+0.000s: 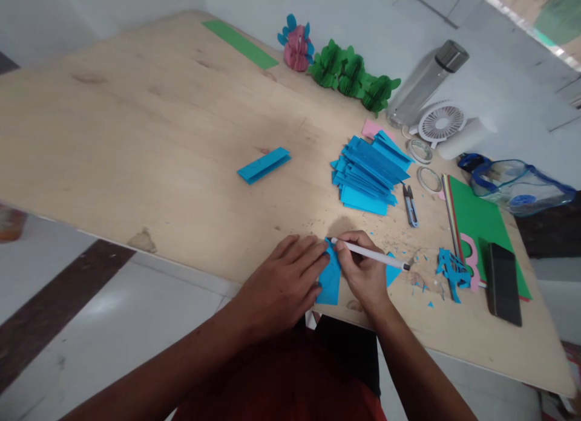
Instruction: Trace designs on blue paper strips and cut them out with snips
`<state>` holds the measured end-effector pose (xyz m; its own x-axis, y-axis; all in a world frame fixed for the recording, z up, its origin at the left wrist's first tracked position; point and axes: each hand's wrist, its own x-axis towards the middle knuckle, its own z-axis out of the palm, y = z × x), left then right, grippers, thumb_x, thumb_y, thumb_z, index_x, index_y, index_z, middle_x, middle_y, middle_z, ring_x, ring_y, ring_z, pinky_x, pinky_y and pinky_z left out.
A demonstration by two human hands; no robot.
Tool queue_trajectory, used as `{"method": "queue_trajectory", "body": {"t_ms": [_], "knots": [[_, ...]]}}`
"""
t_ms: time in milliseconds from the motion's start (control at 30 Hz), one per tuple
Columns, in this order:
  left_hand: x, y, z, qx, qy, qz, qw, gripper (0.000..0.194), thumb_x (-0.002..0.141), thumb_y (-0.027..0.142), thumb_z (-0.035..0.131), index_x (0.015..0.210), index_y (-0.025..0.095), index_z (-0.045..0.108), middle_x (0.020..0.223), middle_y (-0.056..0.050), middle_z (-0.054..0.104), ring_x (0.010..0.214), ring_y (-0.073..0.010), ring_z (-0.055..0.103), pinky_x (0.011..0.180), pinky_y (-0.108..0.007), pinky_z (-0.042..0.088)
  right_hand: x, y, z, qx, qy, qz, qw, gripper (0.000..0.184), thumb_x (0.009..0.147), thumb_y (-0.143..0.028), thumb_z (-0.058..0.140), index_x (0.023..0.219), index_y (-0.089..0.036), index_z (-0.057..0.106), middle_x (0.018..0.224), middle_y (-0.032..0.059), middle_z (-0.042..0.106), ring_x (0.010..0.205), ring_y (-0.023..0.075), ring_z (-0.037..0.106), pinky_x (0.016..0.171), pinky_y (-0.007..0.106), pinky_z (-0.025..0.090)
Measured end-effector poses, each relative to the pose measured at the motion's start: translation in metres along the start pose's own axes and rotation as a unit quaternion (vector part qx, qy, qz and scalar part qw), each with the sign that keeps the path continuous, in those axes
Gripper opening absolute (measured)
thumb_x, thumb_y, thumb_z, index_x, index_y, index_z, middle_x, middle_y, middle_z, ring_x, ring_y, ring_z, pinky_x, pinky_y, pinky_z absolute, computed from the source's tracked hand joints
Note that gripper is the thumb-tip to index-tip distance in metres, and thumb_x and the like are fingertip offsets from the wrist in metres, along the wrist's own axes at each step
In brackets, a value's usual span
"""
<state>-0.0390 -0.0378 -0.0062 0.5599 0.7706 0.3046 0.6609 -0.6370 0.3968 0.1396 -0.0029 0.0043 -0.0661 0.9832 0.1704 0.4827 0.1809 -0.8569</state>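
Observation:
My left hand lies flat with its fingers stretched over the left edge of a small blue paper at the table's front edge. In my right hand is a slim white pencil with a dark end, its tip at the top of that paper. Another blue piece shows partly behind the right hand. Farther off lies a folded blue paper strip with a faint drawn line. To its right rests a heap of folded blue papers.
Thread snips, tape rolls, blue cut-outs, a phone and green sheets lie on the right. Along the wall stand green paper shapes, a pink paper figure, a bottle and a fan.

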Motion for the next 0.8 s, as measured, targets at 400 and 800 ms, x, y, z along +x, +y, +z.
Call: {"method": "queue_trajectory", "body": {"t_ms": [400,800], "knots": [[0.0005,-0.0001,-0.0001,-0.004,-0.003,-0.001,1.000,0.042,0.097,0.026,0.045,0.135,0.012,0.054,0.142,-0.012,0.056,0.133,-0.0297,0.047,0.113,-0.050,0.033,0.0009,0.0021,-0.0010,-0.002,-0.011,0.003,1.000,0.008,0.088,-0.027,0.059,0.084,-0.022,0.063,0.072,0.0001,0.067,0.063,0.0136,0.061,0.057,0.025,0.047],[0.0004,0.0005,0.0001,-0.005,-0.003,-0.007,1.000,0.041,0.097,0.026,0.045,0.135,0.013,0.054,0.142,-0.012,0.056,0.134,-0.0288,0.046,0.114,-0.049,0.033,-0.0002,0.0038,-0.0010,-0.033,-0.014,-0.002,0.999,0.008,0.088,-0.027,0.058,0.085,-0.021,0.063,0.074,0.0016,0.068,0.067,0.0165,0.062,0.062,0.029,0.048]]}}
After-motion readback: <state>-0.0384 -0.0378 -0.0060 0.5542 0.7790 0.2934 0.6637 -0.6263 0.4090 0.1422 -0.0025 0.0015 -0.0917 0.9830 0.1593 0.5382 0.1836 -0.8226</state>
